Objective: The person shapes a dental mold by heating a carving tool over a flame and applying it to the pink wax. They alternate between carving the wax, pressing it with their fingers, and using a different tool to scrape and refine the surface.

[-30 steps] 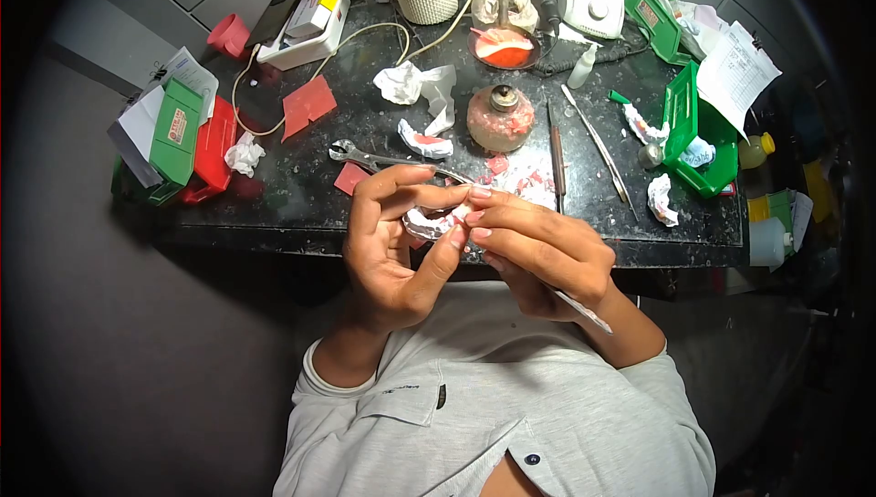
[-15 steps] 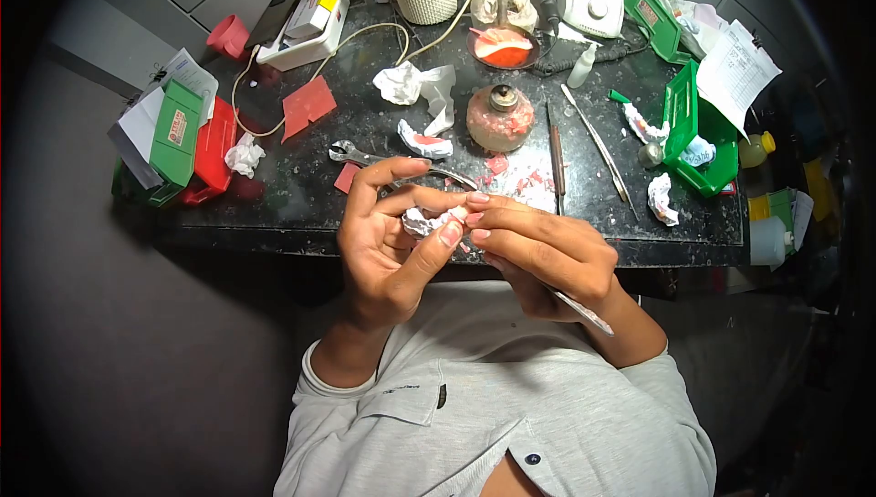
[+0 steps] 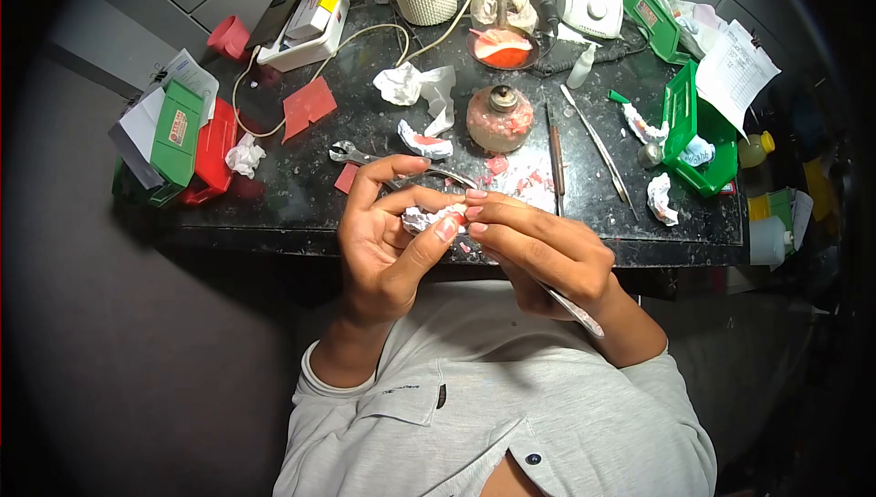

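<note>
My left hand (image 3: 376, 246) is closed on a small white plaster dental cast (image 3: 417, 220) with pink wax on it, pinched between thumb and fingers above the bench's front edge. Against the cast's right end are the fingertips of my right hand (image 3: 561, 255), closed around a slim metal carving tool. The tool's handle (image 3: 578, 314) sticks out below that hand; its working tip is hidden by the fingers. Just beyond the hands lie a white cast with pink wax (image 3: 425, 142), a metal wrench-like tool (image 3: 347, 152) and pink wax shavings (image 3: 527, 185).
A glass spirit lamp (image 3: 499, 125) stands behind the hands. Right of it lie a brown-handled knife (image 3: 557, 164) and a long metal instrument (image 3: 598, 146). Green boxes (image 3: 716, 159) with casts are at right; a red wax sheet (image 3: 309, 108) and a green box (image 3: 175, 136) are left.
My right hand has tilted slightly, and the tool's handle end has swung a little left and down. My left hand and the cast have hardly moved.
</note>
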Demonstrator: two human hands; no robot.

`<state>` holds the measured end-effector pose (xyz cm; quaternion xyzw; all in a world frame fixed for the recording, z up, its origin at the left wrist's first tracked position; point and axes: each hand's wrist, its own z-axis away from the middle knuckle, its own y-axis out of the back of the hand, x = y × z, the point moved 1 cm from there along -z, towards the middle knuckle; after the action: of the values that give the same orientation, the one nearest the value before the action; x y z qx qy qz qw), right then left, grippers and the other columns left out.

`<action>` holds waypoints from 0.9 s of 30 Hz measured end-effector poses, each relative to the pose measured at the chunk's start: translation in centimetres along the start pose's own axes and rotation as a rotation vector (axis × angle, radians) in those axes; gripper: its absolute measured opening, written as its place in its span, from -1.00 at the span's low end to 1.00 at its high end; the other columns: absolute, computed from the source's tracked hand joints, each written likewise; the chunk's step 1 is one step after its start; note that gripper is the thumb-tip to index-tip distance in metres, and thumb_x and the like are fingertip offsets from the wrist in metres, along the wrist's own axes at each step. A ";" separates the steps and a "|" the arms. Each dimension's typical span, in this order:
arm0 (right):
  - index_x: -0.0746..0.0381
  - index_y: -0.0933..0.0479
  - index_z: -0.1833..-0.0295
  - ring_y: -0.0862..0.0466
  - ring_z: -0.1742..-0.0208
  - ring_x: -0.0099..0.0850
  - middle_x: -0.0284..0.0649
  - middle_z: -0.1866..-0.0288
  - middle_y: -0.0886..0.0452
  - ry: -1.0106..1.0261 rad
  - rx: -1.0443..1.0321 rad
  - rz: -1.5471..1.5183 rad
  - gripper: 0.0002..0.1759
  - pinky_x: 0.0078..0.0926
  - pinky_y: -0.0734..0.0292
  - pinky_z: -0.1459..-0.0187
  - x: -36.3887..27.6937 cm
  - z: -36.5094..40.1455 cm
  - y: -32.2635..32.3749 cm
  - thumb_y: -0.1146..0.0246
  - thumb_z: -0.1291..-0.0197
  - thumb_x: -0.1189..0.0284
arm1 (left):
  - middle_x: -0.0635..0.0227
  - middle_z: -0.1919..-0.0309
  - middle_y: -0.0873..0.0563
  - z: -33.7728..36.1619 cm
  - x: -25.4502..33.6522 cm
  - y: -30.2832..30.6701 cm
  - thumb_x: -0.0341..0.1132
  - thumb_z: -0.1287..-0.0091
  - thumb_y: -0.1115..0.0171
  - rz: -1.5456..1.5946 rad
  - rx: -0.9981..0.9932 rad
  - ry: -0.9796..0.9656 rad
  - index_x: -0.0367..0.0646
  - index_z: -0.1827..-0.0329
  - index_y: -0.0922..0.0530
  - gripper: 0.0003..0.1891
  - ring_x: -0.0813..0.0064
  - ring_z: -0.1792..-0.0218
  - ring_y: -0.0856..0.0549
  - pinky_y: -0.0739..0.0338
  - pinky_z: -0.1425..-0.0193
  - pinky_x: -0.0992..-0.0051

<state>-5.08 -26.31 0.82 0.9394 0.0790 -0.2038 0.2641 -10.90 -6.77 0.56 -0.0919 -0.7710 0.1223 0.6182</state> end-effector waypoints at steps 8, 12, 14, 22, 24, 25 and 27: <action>0.43 -0.69 -0.04 -0.84 -0.06 -0.08 0.06 -0.03 -0.78 -0.151 0.094 0.048 -0.67 -0.28 -0.78 -0.07 -0.4 -0.1 -0.3 -0.44 -0.13 0.78 | -0.03 0.04 -0.78 0.2 -0.1 -0.3 -0.65 -0.41 -0.25 -0.157 -0.031 -0.054 -0.38 -0.42 -0.21 -0.43 0.55 0.04 -0.77 -0.66 -0.01 0.65; 0.45 -0.66 -0.05 -0.83 -0.08 -0.02 0.18 -0.04 -0.77 -0.238 0.168 0.000 -0.83 -0.27 -0.74 -0.10 -0.3 -0.1 0.2 -0.27 -0.41 0.65 | -0.03 0.03 -0.77 0.1 -0.5 -0.7 -0.64 -0.41 -0.24 -0.151 -0.047 -0.074 -0.36 -0.43 -0.20 -0.42 0.49 -0.02 -0.78 -0.67 -0.05 0.61; 0.41 -0.64 -0.13 -0.84 -0.04 -0.11 0.06 -0.09 -0.78 -0.208 0.204 0.007 -0.75 -0.30 -0.76 -0.02 0.3 0.2 0.3 -0.31 -0.37 0.66 | -0.04 0.00 -0.76 0.0 -0.7 -0.7 -0.65 -0.41 -0.23 -0.174 -0.069 -0.127 -0.36 -0.44 -0.19 -0.42 0.41 -0.08 -0.79 -0.69 -0.08 0.58; 0.44 -0.67 -0.14 -0.83 -0.08 -0.03 0.18 -0.03 -0.77 -0.113 0.104 0.007 -0.73 -0.29 -0.75 -0.09 0.1 -0.4 0.9 -0.34 -0.37 0.59 | -0.09 -0.05 -0.75 -0.1 -0.3 -0.4 -0.64 -0.41 -0.24 -0.117 -0.078 -0.100 -0.37 -0.43 -0.21 -0.43 0.36 -0.10 -0.78 -0.70 -0.14 0.52; 0.43 -0.67 -0.09 -0.83 -0.07 -0.05 0.10 -0.03 -0.77 -0.128 0.111 -0.031 -0.73 -0.30 -0.76 -0.06 -0.1 -0.2 0.6 -0.39 -0.27 0.68 | -0.09 -0.06 -0.75 -0.1 -0.4 -0.4 -0.64 -0.40 -0.25 -0.100 -0.064 -0.106 -0.37 -0.42 -0.22 -0.43 0.37 -0.10 -0.78 -0.70 -0.13 0.53; 0.43 -0.67 -0.06 -0.83 -0.09 -0.04 0.08 -0.03 -0.77 -0.110 0.102 -0.020 -0.72 -0.26 -0.77 -0.09 -0.2 -0.3 0.5 -0.41 -0.23 0.71 | -0.08 -0.06 -0.75 -0.1 -0.6 -0.4 -0.64 -0.40 -0.26 -0.097 -0.054 -0.133 -0.37 -0.41 -0.24 -0.44 0.38 -0.10 -0.78 -0.70 -0.12 0.54; 0.43 -0.66 -0.06 -0.82 -0.10 -0.03 0.08 -0.02 -0.77 -0.090 0.093 -0.018 -0.71 -0.23 -0.77 -0.12 -0.1 0.0 0.1 -0.42 -0.21 0.72 | -0.08 -0.06 -0.75 0.0 -0.7 -0.3 -0.64 -0.39 -0.27 -0.094 -0.044 -0.158 -0.37 -0.40 -0.25 -0.45 0.39 -0.10 -0.77 -0.70 -0.10 0.56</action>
<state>-5.10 -26.41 0.89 0.9398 0.0662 -0.2517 0.2215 -10.74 -7.28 -0.04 -0.0592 -0.8234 0.0832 0.5582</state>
